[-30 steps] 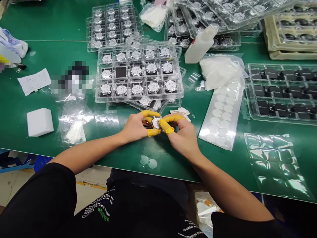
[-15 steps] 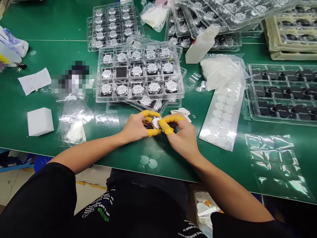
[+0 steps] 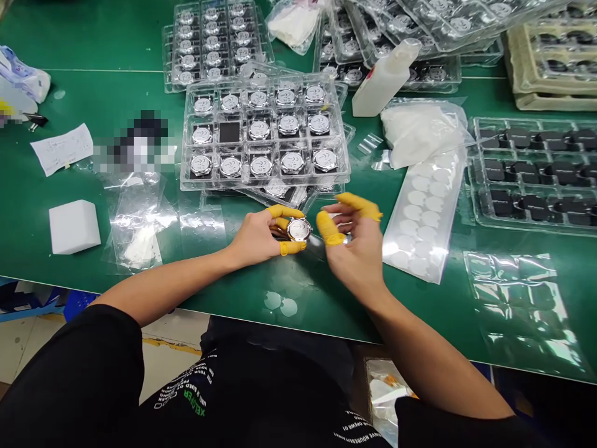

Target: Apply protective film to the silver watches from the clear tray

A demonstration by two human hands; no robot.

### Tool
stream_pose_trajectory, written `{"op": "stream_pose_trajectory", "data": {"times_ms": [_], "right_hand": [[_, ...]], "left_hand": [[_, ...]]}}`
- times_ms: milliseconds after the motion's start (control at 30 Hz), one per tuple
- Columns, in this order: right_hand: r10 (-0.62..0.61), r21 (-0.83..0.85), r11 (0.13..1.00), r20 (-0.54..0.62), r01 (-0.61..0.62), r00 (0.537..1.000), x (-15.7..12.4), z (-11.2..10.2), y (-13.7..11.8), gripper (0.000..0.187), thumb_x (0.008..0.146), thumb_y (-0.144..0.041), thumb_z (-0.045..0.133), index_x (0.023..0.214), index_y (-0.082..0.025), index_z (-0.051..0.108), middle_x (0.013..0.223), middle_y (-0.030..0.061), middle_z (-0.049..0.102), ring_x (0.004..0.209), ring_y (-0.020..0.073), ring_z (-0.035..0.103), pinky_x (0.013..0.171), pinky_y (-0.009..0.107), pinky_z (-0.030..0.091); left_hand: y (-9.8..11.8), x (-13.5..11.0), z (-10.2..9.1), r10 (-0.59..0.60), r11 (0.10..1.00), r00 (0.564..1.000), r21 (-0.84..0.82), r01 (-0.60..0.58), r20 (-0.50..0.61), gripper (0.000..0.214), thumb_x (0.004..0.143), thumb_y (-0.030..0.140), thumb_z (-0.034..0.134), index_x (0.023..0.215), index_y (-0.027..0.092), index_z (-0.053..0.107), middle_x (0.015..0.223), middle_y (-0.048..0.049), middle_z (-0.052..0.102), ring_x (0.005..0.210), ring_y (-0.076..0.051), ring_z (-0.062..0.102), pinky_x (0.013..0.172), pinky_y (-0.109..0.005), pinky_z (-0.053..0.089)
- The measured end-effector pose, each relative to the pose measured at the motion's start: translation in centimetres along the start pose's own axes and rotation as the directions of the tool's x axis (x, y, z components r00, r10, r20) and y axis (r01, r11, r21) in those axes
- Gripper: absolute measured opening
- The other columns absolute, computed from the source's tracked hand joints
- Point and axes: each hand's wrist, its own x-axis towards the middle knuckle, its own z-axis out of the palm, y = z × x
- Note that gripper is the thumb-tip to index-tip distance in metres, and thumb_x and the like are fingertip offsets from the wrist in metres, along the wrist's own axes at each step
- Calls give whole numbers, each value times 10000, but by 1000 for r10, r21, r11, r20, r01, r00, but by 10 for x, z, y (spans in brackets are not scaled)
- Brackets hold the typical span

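My left hand [image 3: 261,236], with yellow finger cots on some fingers, is closed around a round silver watch case [image 3: 299,229]. The white printed face of the case is turned up toward me. To the right of the case, apart from it, my right hand [image 3: 354,242] is raised with its cotted thumb and forefinger spread. A small pale bit shows beside its curled fingers; I cannot make out what it is. Just beyond both hands lies a clear plastic tray [image 3: 265,134] of similar watch cases, with one compartment showing only its black base.
A sheet of round white stickers [image 3: 422,218] lies right of my hands, below a bag of white material [image 3: 422,134]. A white bottle [image 3: 386,79] stands behind. On the left are a white foam block [image 3: 74,227] and clear bags [image 3: 137,230]. Two clear discs [image 3: 281,304] lie near the front edge.
My right hand has come off the watch case and moved right, its thumb and forefinger opening. My left hand still holds the case, whose printed face is now uncovered.
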Motion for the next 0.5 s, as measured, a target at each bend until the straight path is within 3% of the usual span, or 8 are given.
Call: {"op": "stream_pose_trajectory", "data": {"times_ms": [67, 133, 233, 333, 433, 500], "right_hand": [[84, 124, 990, -139, -67, 987, 8, -5, 1, 376, 932, -537, 626, 1164, -242, 615, 1035, 85, 659, 799, 184, 620, 656, 346, 501], [203, 295, 943, -154, -151, 967, 15, -10, 1, 430, 923, -627, 595, 1094, -234, 620, 964, 75, 641, 705, 156, 589, 525, 290, 434], [385, 452, 799, 122, -396, 915, 19, -12, -2, 558, 820, -754, 639, 949, -211, 638, 842, 52, 644, 559, 108, 524, 383, 220, 299], [454, 364, 702, 433, -612, 779, 16, -8, -9, 640, 683, -797, 743, 842, -186, 639, 694, 30, 638, 448, 76, 475, 343, 199, 266], [475, 283, 670, 548, -687, 688, 10, 1, -14, 607, 546, -644, 917, 817, -179, 638, 530, -28, 575, 355, 42, 375, 330, 183, 239], [480, 318, 646, 538, -694, 693, 6, 7, -15, 594, 459, -520, 983, 812, -179, 649, 500, -48, 564, 339, 37, 357, 320, 176, 230]], "left_hand": [[0, -1, 0, -1, 1000, 1000, 9, 1, 1, 567, 622, 211, 892, 1159, 169, 715, 854, -34, 767, 796, -148, 730, 840, -311, 617], [0, -1, 0, -3, 1000, 1000, 27, 3, 4, 560, 632, 235, 894, 1160, 176, 717, 834, -29, 764, 777, -152, 729, 828, -315, 616], [0, -2, -1, -1, 997, 1000, 73, 2, -3, 547, 653, 272, 887, 1165, 181, 719, 754, -8, 740, 712, -147, 707, 762, -301, 606], [1, -2, -1, 9, 996, 1000, 86, -8, -7, 552, 651, 253, 876, 1173, 176, 713, 754, -5, 736, 683, -132, 684, 716, -274, 583], [1, -2, -1, 28, 995, 1000, 95, -28, -6, 563, 653, 215, 853, 1195, 180, 705, 784, -6, 740, 691, -122, 677, 708, -257, 563], [-1, -3, -1, 34, 994, 999, 106, -34, 7, 570, 656, 203, 842, 1208, 186, 700, 806, -7, 746, 719, -128, 686, 722, -259, 560]]}}
